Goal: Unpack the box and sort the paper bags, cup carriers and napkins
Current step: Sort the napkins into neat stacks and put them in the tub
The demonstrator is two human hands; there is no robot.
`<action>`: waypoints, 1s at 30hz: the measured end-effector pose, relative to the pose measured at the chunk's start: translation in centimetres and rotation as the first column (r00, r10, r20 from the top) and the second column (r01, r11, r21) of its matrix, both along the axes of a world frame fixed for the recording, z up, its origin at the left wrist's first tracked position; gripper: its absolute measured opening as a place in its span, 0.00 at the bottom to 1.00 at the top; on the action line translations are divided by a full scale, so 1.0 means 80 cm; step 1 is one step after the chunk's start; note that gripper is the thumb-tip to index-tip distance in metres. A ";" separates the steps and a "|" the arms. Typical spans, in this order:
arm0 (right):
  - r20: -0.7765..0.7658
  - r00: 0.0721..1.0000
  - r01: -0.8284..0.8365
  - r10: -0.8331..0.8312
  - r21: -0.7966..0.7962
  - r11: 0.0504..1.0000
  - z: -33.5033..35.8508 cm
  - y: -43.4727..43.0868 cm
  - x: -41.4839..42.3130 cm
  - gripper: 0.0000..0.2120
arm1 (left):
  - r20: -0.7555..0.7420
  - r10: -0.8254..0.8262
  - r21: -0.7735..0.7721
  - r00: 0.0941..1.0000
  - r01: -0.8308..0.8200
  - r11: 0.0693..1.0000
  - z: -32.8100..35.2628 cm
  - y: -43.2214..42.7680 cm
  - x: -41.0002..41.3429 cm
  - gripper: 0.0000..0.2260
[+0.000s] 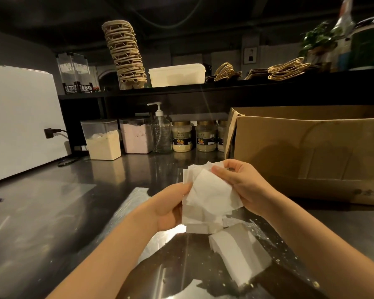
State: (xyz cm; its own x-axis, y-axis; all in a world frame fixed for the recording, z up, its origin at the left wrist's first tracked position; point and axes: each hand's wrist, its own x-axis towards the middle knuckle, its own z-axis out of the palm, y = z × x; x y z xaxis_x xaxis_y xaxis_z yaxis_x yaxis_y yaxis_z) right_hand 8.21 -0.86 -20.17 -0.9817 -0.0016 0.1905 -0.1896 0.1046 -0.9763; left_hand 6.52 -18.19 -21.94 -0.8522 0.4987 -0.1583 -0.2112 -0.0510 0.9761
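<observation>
— You had the loose napkins clamped from both sides: your left hand gripped their lower left edge, thumb across the front, and your right hand curled round the upper right corner.

— And I'd judge you held them that way because the sheets were fanned out of line. Two grips would let you square them up.

— The tidy napkin stack lay on the steel counter just below your right hand, not touching it.

— The cardboard box stood beyond your right hand. The cup carriers and paper bags sat on the shelf, well beyond both hands, so the napkins looked like the last lot.
</observation>
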 end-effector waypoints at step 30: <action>0.018 0.987 0.159 -0.158 -0.084 0.984 -0.013 -0.024 -0.002 0.04 | 0.035 0.090 0.039 0.995 -0.091 0.995 0.004 0.002 0.007 0.07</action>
